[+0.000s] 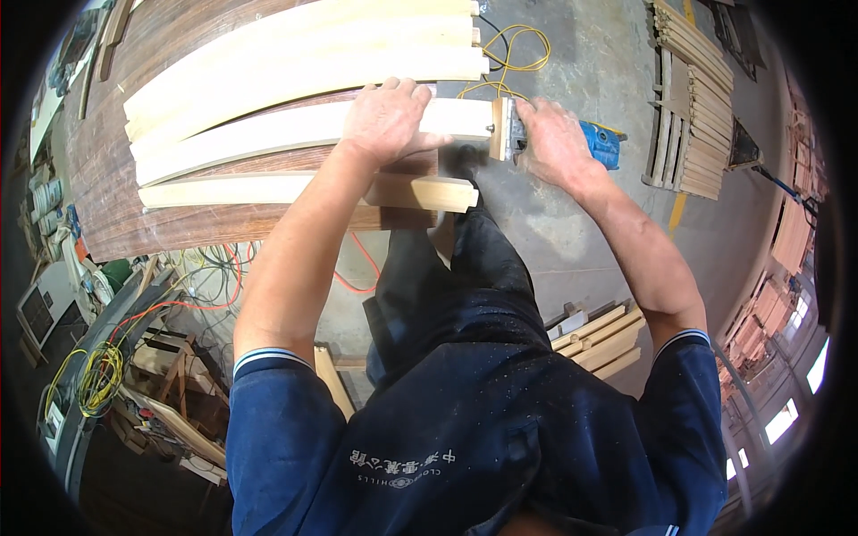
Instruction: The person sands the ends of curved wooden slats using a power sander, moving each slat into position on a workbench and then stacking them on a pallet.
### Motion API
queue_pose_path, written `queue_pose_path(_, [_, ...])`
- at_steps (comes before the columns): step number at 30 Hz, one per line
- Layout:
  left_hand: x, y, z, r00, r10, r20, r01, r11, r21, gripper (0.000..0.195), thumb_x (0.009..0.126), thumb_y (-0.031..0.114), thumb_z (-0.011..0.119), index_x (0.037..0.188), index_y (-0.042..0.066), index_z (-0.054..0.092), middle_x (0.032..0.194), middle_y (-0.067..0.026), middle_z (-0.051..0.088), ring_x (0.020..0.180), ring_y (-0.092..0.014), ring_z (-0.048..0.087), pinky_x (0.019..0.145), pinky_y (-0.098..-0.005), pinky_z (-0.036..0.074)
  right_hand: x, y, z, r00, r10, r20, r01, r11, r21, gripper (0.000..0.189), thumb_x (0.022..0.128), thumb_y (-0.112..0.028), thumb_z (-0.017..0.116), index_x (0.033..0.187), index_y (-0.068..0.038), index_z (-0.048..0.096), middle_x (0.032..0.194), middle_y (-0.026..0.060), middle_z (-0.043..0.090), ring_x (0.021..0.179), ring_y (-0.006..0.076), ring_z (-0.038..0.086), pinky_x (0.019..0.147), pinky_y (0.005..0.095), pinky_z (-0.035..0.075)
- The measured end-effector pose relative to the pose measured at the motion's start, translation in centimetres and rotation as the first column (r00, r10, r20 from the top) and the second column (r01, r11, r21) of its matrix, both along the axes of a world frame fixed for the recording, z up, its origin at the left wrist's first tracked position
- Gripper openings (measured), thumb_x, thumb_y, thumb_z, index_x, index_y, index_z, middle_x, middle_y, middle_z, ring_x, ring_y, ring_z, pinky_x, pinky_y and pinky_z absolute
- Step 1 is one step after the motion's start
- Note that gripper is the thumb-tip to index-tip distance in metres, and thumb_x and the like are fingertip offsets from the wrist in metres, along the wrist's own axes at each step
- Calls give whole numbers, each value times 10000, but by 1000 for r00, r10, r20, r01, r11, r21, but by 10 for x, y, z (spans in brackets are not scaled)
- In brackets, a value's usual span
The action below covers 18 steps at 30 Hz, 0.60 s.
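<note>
My left hand (387, 120) presses down on a pale wooden board (288, 130), its fingers over the far edge and its thumb pointing right. The board lies on a brown wood-grained table (268, 218), and its right end juts past the table's edge. My right hand (553, 137) grips a blue trim router (602, 144) by its metal base. A wooden plate (498, 130) on the router's base stands at the board's right end, with a small metal bit beside it. Nearer to me lies a narrower wooden piece (422, 193) with a stepped end, partly behind my left forearm.
Several pale boards (335, 50) lie side by side on the table's far part. A yellow cord (529, 67) loops over the concrete floor. Stacked wooden strips (707, 120) stand at the right; more lengths (600, 342) lie by my right side. Tangled cables (100, 378) hang at lower left.
</note>
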State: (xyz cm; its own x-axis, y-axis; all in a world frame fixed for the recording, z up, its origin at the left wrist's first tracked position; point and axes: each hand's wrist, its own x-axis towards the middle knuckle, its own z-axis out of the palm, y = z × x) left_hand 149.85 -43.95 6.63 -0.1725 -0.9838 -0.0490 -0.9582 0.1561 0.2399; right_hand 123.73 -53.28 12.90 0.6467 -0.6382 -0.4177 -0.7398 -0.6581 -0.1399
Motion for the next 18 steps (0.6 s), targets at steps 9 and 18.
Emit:
queue_pose_path(9, [-2,3,-3,999,-5,34,5,1000,-20,699,823,738,749,1099,96,744,1055,-70,705,1080,-249,689,933,-408,558,3,-12,-3,1000,-2,13,1,1000,8,735,772,-180,835,1452,-35,596,1238,240,673,1193,444,664,1010,558,544])
queue_pose_path(18, [-5,15,-9,999,9,38,-4,993,-118,687,791,744,746,1091,126,735,1029,-41,657,1053,-226,652,874,-390,527,5,-18,-5,1000,-7,13,7,1000,7,679,780,-148,802,1419,-30,603,1242,252,675,1197,454,663,1016,558,548])
